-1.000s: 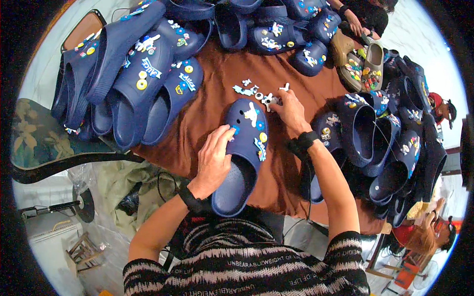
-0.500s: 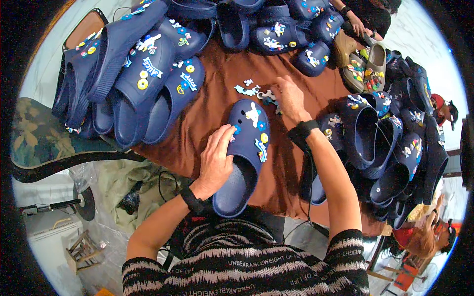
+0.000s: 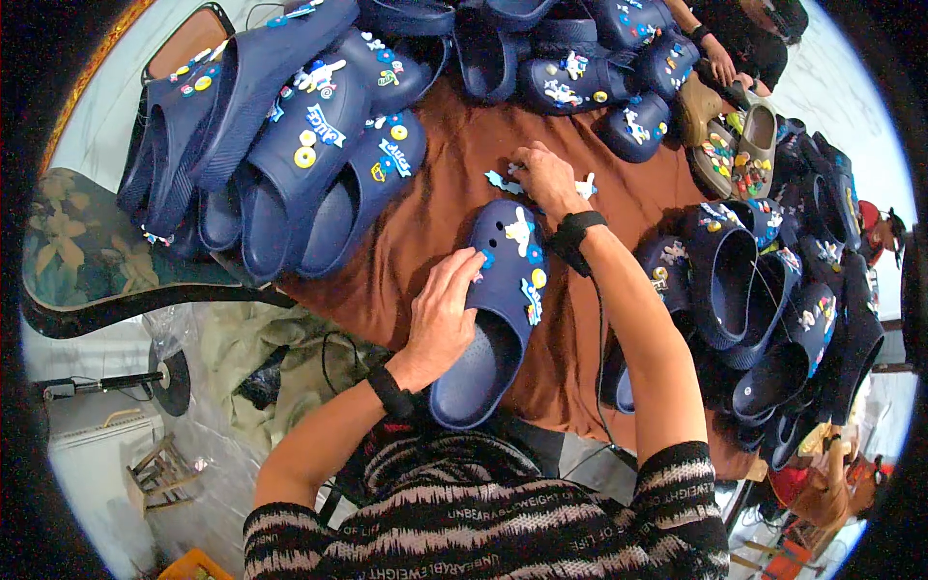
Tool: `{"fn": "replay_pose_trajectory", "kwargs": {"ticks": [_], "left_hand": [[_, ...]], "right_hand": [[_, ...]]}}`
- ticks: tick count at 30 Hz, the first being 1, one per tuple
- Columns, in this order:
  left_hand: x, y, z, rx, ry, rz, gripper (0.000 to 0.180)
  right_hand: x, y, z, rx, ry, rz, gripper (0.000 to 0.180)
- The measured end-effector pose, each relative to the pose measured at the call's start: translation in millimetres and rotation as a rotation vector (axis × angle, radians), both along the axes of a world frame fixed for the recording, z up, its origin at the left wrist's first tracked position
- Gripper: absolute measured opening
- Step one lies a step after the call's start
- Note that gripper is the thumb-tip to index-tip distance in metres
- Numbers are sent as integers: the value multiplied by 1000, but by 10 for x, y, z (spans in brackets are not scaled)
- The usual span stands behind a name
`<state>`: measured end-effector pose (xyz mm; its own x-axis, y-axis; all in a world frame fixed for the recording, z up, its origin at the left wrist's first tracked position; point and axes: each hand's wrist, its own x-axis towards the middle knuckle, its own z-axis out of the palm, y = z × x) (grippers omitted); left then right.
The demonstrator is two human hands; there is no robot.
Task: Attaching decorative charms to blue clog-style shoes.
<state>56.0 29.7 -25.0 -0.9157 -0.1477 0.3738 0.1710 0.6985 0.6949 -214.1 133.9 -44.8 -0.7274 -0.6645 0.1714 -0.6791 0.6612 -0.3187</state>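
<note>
While the left hand (image 3: pixel 443 314) lies spread on the smooth navy clog (image 3: pixel 495 309), the right hand (image 3: pixel 544 179) pinches small charms (image 3: pixel 505 181)

A clog (image 3: pixel 488 319) is lain on the cloth-covered table (image 3: pixel 435 213), between a row of clogs (image 3: pixel 290 145) to its left and piled clogs (image 3: pixel 773 309) to its right; loose shoe charms (image 3: pixel 507 182) are scattered just behind it.
</note>
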Motion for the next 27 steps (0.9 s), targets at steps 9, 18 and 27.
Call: {"fn": "replay_pose_trajectory", "kwargs": {"ticks": [9, 18, 27], "left_hand": [[4, -2, 22, 8, 10, -9, 68], [7, -15, -18, -23, 18, -12, 68], [-4, -8, 5, 5, 25, -10, 67]], "right_hand": [[-35, 406, 186, -118, -234, -133, 24], [191, 644, 146, -107, -25, -154, 23], [386, 636, 38, 59, 13, 19, 28]]}}
